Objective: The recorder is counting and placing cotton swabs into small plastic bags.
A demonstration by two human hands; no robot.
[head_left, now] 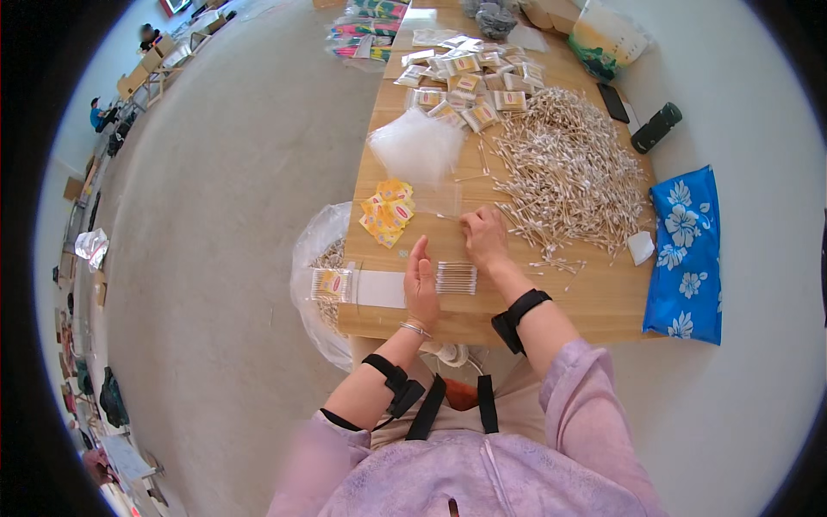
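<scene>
While L hand (422,283), fingers straight & gripping nothing, stands beside the row of white-tipped wooden-stick swabs (457,278) on light-brown wood tabletop (594,302), R hand (484,237) curls, can't tell if holding any; best keep tips flush w/ light pressure.

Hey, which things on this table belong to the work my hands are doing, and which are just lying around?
Apparently part of it:
loose cotton swabs
neat swab row
clear plastic bags
yellow printed slips
filled swab packs

Probably just lying around:
phone
black cylinder
blue floral pouch
</scene>
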